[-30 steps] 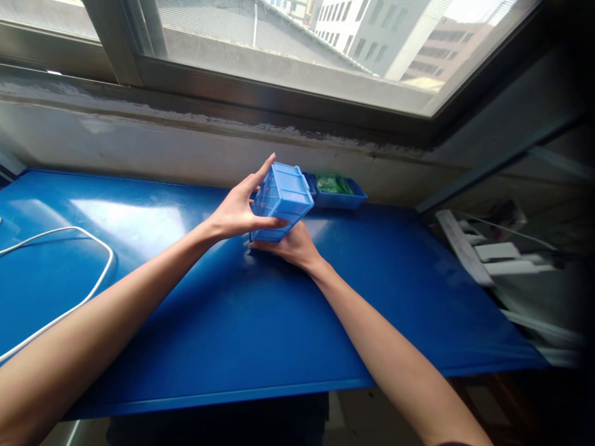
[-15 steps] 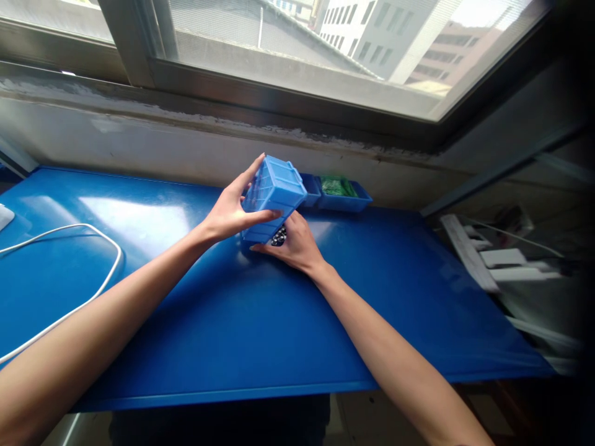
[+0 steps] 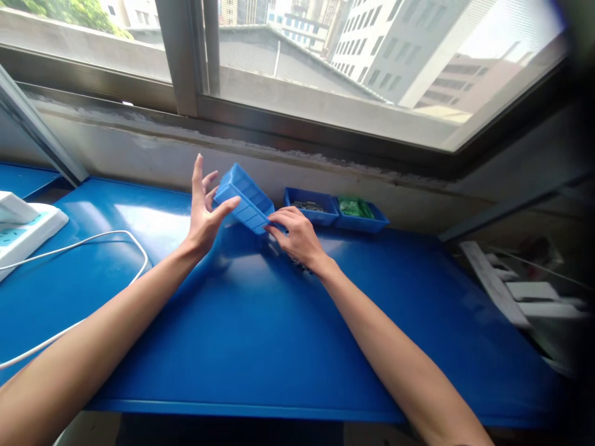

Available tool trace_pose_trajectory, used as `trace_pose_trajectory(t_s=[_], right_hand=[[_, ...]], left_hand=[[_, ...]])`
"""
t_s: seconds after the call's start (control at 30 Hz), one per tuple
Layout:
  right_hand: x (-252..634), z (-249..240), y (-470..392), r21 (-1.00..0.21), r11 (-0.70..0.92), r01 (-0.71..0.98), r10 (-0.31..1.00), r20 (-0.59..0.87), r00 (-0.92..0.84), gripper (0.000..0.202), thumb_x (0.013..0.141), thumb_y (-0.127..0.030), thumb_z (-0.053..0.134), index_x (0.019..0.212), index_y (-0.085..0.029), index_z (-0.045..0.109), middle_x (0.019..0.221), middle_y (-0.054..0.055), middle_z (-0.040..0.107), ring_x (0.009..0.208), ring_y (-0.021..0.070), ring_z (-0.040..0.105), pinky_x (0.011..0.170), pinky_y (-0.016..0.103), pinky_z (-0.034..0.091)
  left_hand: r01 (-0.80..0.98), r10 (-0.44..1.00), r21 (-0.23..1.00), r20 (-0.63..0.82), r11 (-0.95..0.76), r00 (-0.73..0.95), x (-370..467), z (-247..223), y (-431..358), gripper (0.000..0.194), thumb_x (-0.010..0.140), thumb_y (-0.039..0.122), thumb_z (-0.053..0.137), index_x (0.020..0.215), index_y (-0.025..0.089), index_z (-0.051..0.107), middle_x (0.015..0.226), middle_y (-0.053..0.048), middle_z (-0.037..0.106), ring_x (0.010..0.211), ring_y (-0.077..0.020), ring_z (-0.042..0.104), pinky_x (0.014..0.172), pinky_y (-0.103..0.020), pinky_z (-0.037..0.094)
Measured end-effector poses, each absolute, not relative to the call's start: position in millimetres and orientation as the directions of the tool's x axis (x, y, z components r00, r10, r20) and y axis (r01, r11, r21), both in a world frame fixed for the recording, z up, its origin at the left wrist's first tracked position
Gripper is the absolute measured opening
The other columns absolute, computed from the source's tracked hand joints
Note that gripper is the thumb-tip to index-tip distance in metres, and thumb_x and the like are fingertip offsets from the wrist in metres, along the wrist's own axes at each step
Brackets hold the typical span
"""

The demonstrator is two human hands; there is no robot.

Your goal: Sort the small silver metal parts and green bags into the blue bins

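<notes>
A light blue plastic bin [image 3: 251,207] is tilted above the blue table [image 3: 260,347], its open side facing up and to the right. My right hand [image 3: 297,238] pinches the bin's lower right edge between thumb and fingers. At the bin's left end is my left hand [image 3: 207,214], fingers spread, with the thumb by the near side; whether it still bears on the bin is hard to tell. Small dark pieces [image 3: 301,266] lie on the table, partly hidden under my right hand and wrist.
Behind my right hand stand a blue bin with grey metal parts [image 3: 311,210] and a blue bin with green packets [image 3: 360,210]. A white power strip [image 3: 30,229] and white cable [image 3: 134,244] lie left. Windows line the back.
The bin has gone from tipped over to opening upward, and it has shifted left. My left hand has spread its fingers. My right hand has moved from the dark pieces to the bin's edge.
</notes>
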State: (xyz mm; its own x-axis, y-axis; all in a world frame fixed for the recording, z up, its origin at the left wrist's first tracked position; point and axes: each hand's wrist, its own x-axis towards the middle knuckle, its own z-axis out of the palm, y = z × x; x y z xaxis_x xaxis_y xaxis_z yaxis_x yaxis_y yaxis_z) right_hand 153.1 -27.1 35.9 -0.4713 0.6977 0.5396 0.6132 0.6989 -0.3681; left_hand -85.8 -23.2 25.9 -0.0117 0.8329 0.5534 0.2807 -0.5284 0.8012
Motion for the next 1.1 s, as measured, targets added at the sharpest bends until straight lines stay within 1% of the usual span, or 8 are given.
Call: trace_pose_trajectory(t_s=[0.1, 0.2, 0.27, 0.37, 0.43, 0.6, 0.87, 1.1], right_hand=[[153, 39, -13, -0.265, 0.691, 0.673, 0.697, 0.490, -0.523, 0.014, 0.098, -0.027, 0.066, 0.098, -0.023, 0.080, 0.107, 0.009, 0.080, 0.113, 0.0291, 0.066, 0.101, 0.046, 0.056], [153, 41, 0, -0.193, 0.697, 0.691, 0.687, 0.458, -0.565, 0.014, 0.096, -0.024, 0.066, 0.099, -0.021, 0.080, 0.110, 0.011, 0.081, 0.118, 0.0317, 0.065, 0.105, 0.050, 0.055], [153, 42, 4, -0.203, 0.697, 0.688, 0.686, 0.471, -0.555, 0.020, 0.096, -0.024, 0.067, 0.111, -0.020, 0.079, 0.119, 0.012, 0.079, 0.123, 0.0322, 0.066, 0.109, 0.051, 0.053], [158, 45, 4, -0.255, 0.673, 0.695, 0.696, 0.536, -0.478, 0.032, 0.095, -0.029, 0.068, 0.125, -0.020, 0.074, 0.133, 0.013, 0.074, 0.127, 0.0314, 0.066, 0.112, 0.052, 0.052], [168, 48, 0, -0.277, 0.611, 0.741, 0.722, 0.580, -0.378, 0.025, 0.095, -0.030, 0.065, 0.116, -0.020, 0.077, 0.125, 0.012, 0.077, 0.121, 0.0321, 0.068, 0.108, 0.052, 0.053], [213, 46, -13, -0.242, 0.415, 0.877, 0.779, 0.593, -0.206, 0.023, 0.094, -0.024, 0.061, 0.108, -0.018, 0.078, 0.111, 0.013, 0.080, 0.115, 0.0375, 0.065, 0.102, 0.057, 0.053], [248, 31, -8, -0.101, 0.430, 0.897, 0.810, 0.482, -0.334, 0.031, 0.097, -0.026, 0.060, 0.123, -0.019, 0.074, 0.114, 0.017, 0.071, 0.119, 0.0385, 0.057, 0.101, 0.057, 0.051], [247, 25, 3, -0.232, 0.482, 0.845, 0.797, 0.517, -0.313, 0.014, 0.098, -0.025, 0.062, 0.101, -0.022, 0.076, 0.107, 0.011, 0.077, 0.111, 0.0338, 0.061, 0.098, 0.055, 0.046]], left_hand=[[0.429, 0.770, 0.766, 0.601, -0.478, -0.214, -94, 35, -33, 0.075, 0.092, 0.053, 0.066, 0.159, 0.037, 0.037, 0.163, -0.008, 0.041, 0.148, -0.0324, 0.046, 0.120, -0.052, 0.044], [0.582, 0.726, 0.629, 0.682, -0.515, -0.095, -87, 42, -42, 0.031, 0.090, 0.036, 0.065, 0.118, 0.025, 0.073, 0.139, -0.007, 0.064, 0.140, -0.0310, 0.051, 0.126, -0.053, 0.038], [0.607, 0.737, 0.570, 0.675, -0.553, 0.038, -78, 39, -44, 0.028, 0.088, 0.031, 0.063, 0.112, 0.023, 0.077, 0.119, -0.007, 0.075, 0.134, -0.0307, 0.056, 0.123, -0.053, 0.041], [0.659, 0.778, 0.512, 0.600, -0.551, 0.186, -63, 28, -40, 0.043, 0.085, 0.029, 0.065, 0.126, 0.021, 0.075, 0.131, -0.008, 0.074, 0.140, -0.0341, 0.053, 0.123, -0.055, 0.042], [0.675, 0.794, 0.497, 0.563, -0.546, 0.227, -56, 22, -34, 0.045, 0.083, 0.029, 0.066, 0.126, 0.022, 0.076, 0.131, -0.008, 0.075, 0.142, -0.0355, 0.053, 0.124, -0.057, 0.040], [0.641, 0.815, 0.542, 0.524, -0.543, 0.247, -47, 23, -19, 0.039, 0.083, 0.034, 0.064, 0.118, 0.025, 0.078, 0.127, -0.005, 0.077, 0.134, -0.0319, 0.061, 0.129, -0.060, 0.027], [0.666, 0.808, 0.515, 0.537, -0.540, 0.241, -31, 22, -7, 0.040, 0.085, 0.037, 0.062, 0.121, 0.028, 0.077, 0.128, -0.005, 0.076, 0.132, -0.0305, 0.062, 0.132, -0.062, 0.015], [0.668, 0.813, 0.521, 0.536, -0.531, 0.228, -32, 23, -4, 0.038, 0.087, 0.042, 0.062, 0.118, 0.029, 0.078, 0.128, -0.004, 0.076, 0.131, -0.0311, 0.063, 0.130, -0.063, 0.017]])
